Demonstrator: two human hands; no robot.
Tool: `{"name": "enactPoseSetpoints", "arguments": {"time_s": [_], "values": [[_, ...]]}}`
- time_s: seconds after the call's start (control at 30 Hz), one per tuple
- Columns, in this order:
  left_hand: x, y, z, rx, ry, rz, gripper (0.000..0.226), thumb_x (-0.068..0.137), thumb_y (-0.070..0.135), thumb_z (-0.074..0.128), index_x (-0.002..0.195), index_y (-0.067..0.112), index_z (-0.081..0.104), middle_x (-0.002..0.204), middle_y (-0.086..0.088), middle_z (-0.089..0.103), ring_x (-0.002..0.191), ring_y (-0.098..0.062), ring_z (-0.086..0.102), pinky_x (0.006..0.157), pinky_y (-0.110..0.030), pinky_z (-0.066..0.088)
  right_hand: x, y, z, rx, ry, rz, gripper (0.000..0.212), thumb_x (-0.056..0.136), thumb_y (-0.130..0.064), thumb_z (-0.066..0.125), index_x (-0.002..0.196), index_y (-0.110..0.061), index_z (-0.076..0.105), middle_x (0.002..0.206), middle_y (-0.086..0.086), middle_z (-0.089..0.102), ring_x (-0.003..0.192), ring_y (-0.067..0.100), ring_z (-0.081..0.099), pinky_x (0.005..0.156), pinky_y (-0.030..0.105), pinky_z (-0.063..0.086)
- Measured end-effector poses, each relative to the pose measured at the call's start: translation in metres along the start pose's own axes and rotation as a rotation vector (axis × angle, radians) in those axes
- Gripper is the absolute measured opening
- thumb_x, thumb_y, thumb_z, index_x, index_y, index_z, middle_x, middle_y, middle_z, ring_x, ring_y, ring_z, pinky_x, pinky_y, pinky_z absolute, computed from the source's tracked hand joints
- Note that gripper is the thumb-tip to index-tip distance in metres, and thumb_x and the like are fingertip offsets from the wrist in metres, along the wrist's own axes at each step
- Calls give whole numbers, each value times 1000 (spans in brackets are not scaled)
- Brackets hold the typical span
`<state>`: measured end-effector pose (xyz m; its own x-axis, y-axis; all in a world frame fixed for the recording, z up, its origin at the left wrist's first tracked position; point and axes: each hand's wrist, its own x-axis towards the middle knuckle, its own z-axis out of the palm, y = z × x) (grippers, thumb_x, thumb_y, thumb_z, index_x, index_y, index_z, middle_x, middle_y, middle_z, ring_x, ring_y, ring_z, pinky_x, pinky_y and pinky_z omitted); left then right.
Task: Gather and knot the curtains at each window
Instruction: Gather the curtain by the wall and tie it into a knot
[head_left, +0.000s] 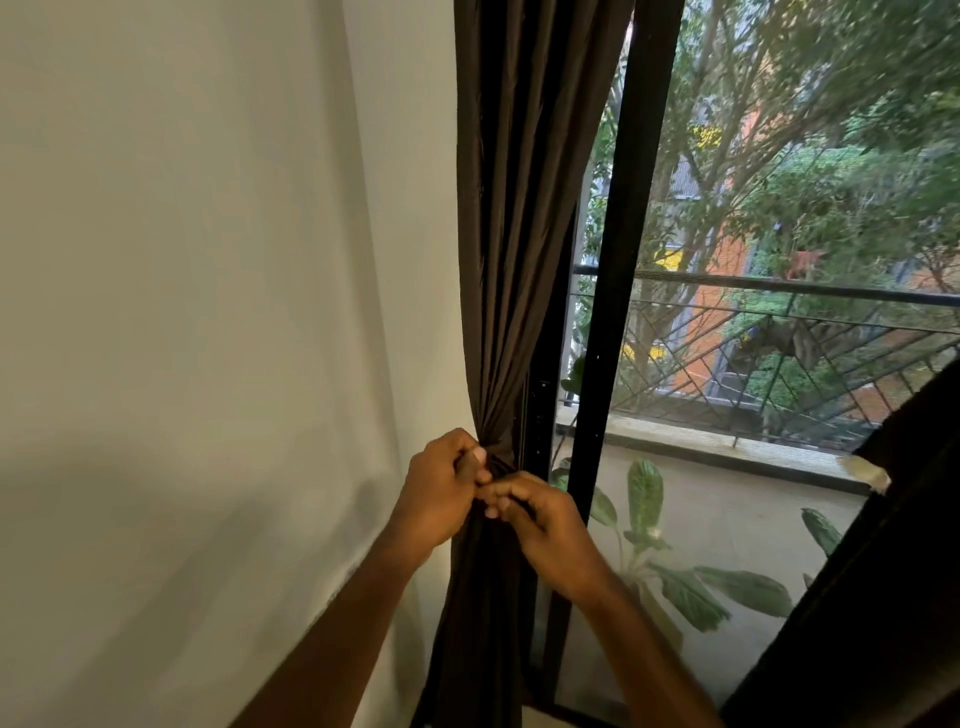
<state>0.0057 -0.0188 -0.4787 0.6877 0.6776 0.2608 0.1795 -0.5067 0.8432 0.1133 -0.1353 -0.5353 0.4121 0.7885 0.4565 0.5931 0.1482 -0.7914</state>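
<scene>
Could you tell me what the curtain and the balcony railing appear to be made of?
The curtain, bunched in both hands, looks like dark brown woven fabric with a faint sheen, falling in soft pleats. The balcony railing looks like dark-painted metal, judging by its thin rigid bars.

Outside the glass, the pale balcony floor (727, 514) carries a low raised kerb (727, 447) along its far edge, from which a dark metal railing (779, 343) rises. A broad-leaved green plant (675, 571) stands over the floor near the window; its base is hidden.
</scene>
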Motion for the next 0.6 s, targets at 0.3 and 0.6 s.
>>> {"name": "enactPoseSetpoints", "arguments": {"time_s": [0.3, 0.6], "values": [[-7, -16, 18, -180, -53, 236, 10, 93, 15, 71, 88, 13, 80, 73, -1, 73, 66, -25, 71, 68, -44, 59, -19, -8, -7, -18, -94, 34, 13, 103, -9, 56, 115, -12, 53, 94, -6, 73, 83, 13, 73, 81, 29, 59], [-12, -36, 32, 89, 8, 524, 32, 104, 32, 43, 93, 16, 68, 83, 18, 54, 82, 0, 51, 73, -14, 38, 2, -56, -50, -180, 209, -198, 12, 91, -6, 74, 98, -14, 80, 88, -20, 72, 81, -4, 70, 76, 10, 51]]}}
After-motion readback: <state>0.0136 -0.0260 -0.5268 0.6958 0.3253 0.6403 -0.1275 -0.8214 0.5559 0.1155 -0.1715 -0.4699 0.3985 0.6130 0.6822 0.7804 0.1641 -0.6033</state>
